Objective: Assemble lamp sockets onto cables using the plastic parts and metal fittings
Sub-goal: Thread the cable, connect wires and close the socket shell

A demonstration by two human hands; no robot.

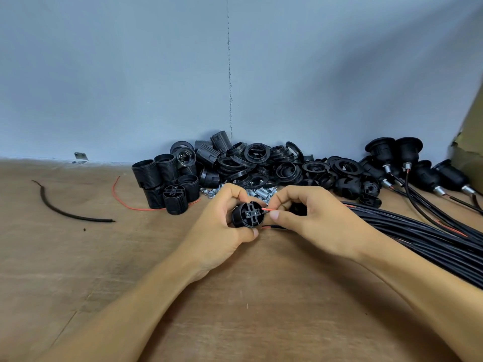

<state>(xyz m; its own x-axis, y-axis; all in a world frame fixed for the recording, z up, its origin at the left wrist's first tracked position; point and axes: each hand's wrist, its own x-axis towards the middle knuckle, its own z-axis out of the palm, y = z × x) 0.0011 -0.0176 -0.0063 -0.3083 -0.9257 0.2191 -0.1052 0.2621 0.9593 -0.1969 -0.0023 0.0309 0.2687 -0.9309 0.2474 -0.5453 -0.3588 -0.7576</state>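
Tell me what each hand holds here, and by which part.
The left hand grips the black socket body around its side wall; the right hand pinches the red wire close to its end.

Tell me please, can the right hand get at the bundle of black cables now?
Probably yes, but not at once. The black cables lie just beside the right hand with nothing between them; however, it pinches the red wire at the socket.
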